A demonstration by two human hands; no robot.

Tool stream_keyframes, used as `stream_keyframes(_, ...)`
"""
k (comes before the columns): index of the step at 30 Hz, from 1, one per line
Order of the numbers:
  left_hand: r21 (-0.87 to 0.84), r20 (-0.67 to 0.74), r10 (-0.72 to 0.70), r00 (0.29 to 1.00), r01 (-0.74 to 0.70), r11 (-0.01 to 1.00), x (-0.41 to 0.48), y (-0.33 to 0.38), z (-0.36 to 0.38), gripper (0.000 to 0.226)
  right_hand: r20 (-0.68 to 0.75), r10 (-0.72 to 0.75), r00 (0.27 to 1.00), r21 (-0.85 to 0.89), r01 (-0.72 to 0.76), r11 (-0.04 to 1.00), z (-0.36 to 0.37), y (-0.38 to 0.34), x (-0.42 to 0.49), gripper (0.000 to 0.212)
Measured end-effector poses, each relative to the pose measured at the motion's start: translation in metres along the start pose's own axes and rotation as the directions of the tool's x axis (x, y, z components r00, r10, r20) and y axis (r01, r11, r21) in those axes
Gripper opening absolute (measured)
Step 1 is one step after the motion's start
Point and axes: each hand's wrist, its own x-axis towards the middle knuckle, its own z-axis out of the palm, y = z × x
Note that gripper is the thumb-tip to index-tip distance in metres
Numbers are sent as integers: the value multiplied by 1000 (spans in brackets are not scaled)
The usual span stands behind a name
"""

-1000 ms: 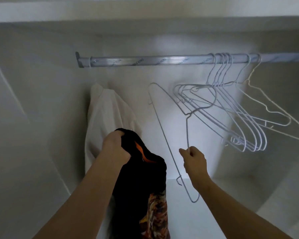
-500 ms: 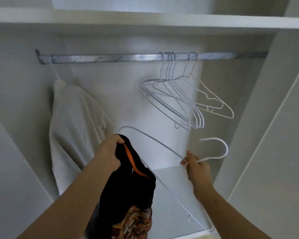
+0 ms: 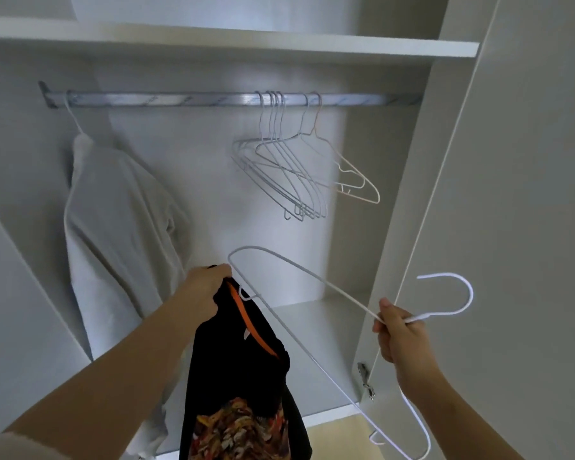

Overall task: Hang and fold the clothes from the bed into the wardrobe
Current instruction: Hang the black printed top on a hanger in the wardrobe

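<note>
Head view. Step in hand, by my reckoning: getting hanger into shirt.
- Left hand, 7 o'clock, fingers clamped on collar of black T-shirt; shirt dangles below fist, before open wardrobe.
- Right hand, 4 o'clock, fingers pinched on neck of white wire hanger; hanger's far tip at collar.
- Next likely: feed tip inside neck, seat shoulders, hook onto rail, 12 o'clock.

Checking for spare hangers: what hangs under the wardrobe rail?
A white garment at the left, empty wire hangers right of middle. The garment covers its own hanger below the hook.
</note>
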Motion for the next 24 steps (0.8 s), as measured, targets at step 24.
stream_keyframes(24,275,-74,146,987,-120,954,-6,-3,28,42,26,-94,995,-272,97,957,-28,-11,-27,46)
